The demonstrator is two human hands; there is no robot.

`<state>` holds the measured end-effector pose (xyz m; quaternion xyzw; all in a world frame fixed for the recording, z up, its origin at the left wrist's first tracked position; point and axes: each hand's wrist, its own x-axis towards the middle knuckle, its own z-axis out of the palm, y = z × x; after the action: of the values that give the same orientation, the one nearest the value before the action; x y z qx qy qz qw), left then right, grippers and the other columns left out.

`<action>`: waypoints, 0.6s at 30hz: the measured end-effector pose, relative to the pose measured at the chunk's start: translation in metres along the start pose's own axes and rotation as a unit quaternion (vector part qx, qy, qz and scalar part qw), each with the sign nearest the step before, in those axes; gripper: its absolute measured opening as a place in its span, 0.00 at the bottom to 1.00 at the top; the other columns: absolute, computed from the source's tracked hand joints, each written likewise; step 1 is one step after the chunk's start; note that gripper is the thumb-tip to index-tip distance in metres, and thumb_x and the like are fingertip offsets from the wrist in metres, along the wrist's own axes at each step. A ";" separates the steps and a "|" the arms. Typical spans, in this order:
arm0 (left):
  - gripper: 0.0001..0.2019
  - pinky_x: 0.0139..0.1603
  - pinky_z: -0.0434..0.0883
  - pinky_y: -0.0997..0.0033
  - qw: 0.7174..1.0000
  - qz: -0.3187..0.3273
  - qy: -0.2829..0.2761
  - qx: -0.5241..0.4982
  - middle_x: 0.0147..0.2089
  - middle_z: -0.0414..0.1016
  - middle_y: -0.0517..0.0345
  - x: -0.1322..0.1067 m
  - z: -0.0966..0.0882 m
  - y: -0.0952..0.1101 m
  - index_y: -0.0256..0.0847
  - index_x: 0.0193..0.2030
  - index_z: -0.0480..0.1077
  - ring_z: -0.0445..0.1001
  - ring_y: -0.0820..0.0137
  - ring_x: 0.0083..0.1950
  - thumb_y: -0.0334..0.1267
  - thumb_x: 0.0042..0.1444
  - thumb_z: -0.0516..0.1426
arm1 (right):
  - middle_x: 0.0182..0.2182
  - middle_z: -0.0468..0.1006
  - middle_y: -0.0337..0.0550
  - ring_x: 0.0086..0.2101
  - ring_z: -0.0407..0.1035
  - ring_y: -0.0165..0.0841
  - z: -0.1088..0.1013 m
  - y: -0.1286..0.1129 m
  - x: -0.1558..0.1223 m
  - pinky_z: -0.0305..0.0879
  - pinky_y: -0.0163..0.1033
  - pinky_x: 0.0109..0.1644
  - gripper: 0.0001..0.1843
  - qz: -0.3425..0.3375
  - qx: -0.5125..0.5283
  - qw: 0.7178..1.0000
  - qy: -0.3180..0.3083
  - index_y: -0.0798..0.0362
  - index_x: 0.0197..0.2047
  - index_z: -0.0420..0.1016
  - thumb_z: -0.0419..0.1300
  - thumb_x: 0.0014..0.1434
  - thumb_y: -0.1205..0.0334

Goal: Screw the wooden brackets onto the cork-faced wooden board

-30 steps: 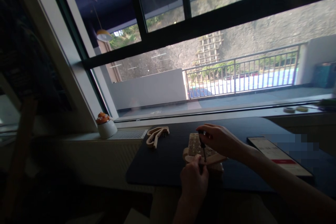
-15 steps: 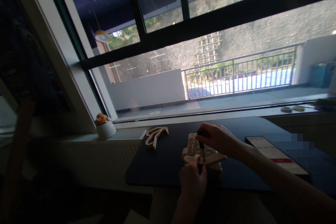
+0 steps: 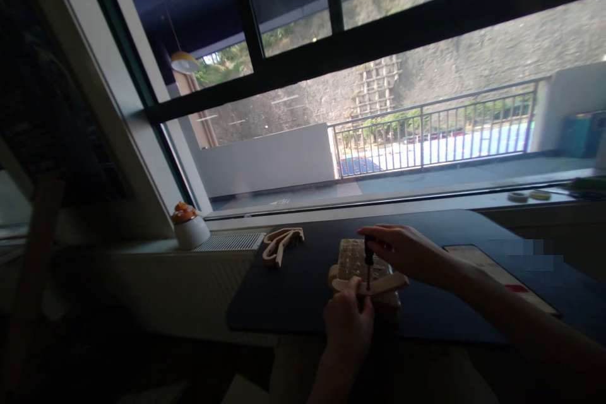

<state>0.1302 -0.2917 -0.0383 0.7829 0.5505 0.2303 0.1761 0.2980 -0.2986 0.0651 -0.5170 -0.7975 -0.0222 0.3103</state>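
My right hand [image 3: 398, 249] is closed around the dark handle of a screwdriver [image 3: 368, 254], whose thin shaft points down. Its tip meets a pale wooden piece [image 3: 388, 284] with angled arms. With thumb and fingers, my left hand [image 3: 349, 315] pinches that wooden piece just left of the tip. Under the wood lies a brownish block with a bumpy, shiny surface [image 3: 350, 259]. Whether a screw sits at the tip is too small to tell.
On the dark table [image 3: 284, 303], more curved wooden pieces [image 3: 283, 246] lie at the left, with small dark bits beside them. A phone or tablet [image 3: 497, 274] rests on the right, partly behind my forearm. A white jar with an orange top [image 3: 188, 227] stands on the sill.
My right hand has shifted slightly to the right, and the screwdriver now stands more upright. My left hand stays on the wooden piece. The screen at the right has dimmed.
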 end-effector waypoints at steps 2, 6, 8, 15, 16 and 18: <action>0.21 0.44 0.68 0.71 1.000 -0.002 -0.008 0.004 0.42 0.79 0.54 0.000 -0.001 0.000 0.48 0.59 0.65 0.77 0.65 0.43 0.41 0.59 0.52 | 0.44 0.81 0.48 0.39 0.76 0.38 0.002 0.002 0.001 0.67 0.37 0.39 0.18 -0.004 -0.002 1.000 0.008 0.51 0.52 0.75 0.52 0.62 0.60; 0.21 0.42 0.68 0.72 1.000 -0.001 -0.004 -0.002 0.42 0.79 0.53 0.000 -0.002 0.001 0.47 0.59 0.66 0.77 0.65 0.42 0.41 0.58 0.52 | 0.38 0.82 0.47 0.36 0.76 0.37 0.003 0.003 0.004 0.66 0.37 0.37 0.15 0.003 -0.014 1.000 0.017 0.51 0.47 0.77 0.53 0.61 0.59; 0.21 0.42 0.68 0.71 1.000 -0.002 0.001 -0.004 0.42 0.79 0.52 0.001 -0.002 0.001 0.46 0.59 0.66 0.78 0.65 0.42 0.41 0.58 0.52 | 0.33 0.82 0.45 0.31 0.75 0.36 0.003 0.001 0.006 0.64 0.35 0.33 0.14 0.009 -0.021 1.000 0.017 0.51 0.45 0.77 0.54 0.61 0.56; 0.21 0.43 0.69 0.69 1.000 -0.002 0.003 -0.003 0.43 0.79 0.52 0.000 0.000 0.000 0.47 0.58 0.67 0.77 0.63 0.43 0.41 0.58 0.53 | 0.38 0.82 0.43 0.33 0.75 0.34 0.006 -0.002 0.008 0.65 0.35 0.35 0.14 -0.010 -0.011 1.000 0.019 0.49 0.48 0.77 0.54 0.61 0.59; 0.21 0.43 0.69 0.70 1.000 -0.002 0.005 -0.003 0.43 0.79 0.52 0.000 0.001 0.000 0.48 0.58 0.67 0.77 0.63 0.44 0.41 0.58 0.53 | 0.39 0.82 0.43 0.34 0.75 0.35 0.006 -0.002 0.007 0.66 0.35 0.36 0.15 -0.016 -0.009 1.000 0.020 0.48 0.48 0.77 0.54 0.61 0.59; 0.21 0.44 0.69 0.70 1.000 -0.001 0.006 -0.003 0.43 0.79 0.52 0.001 0.001 -0.001 0.48 0.58 0.67 0.77 0.63 0.44 0.41 0.58 0.53 | 0.40 0.82 0.43 0.36 0.76 0.36 0.006 -0.003 0.006 0.66 0.36 0.37 0.15 -0.025 -0.008 1.000 0.016 0.48 0.47 0.78 0.53 0.62 0.60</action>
<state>0.1303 -0.2908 -0.0392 0.7801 0.5518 0.2370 0.1755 0.2910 -0.2932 0.0647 -0.4990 -0.8048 -0.0445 0.3184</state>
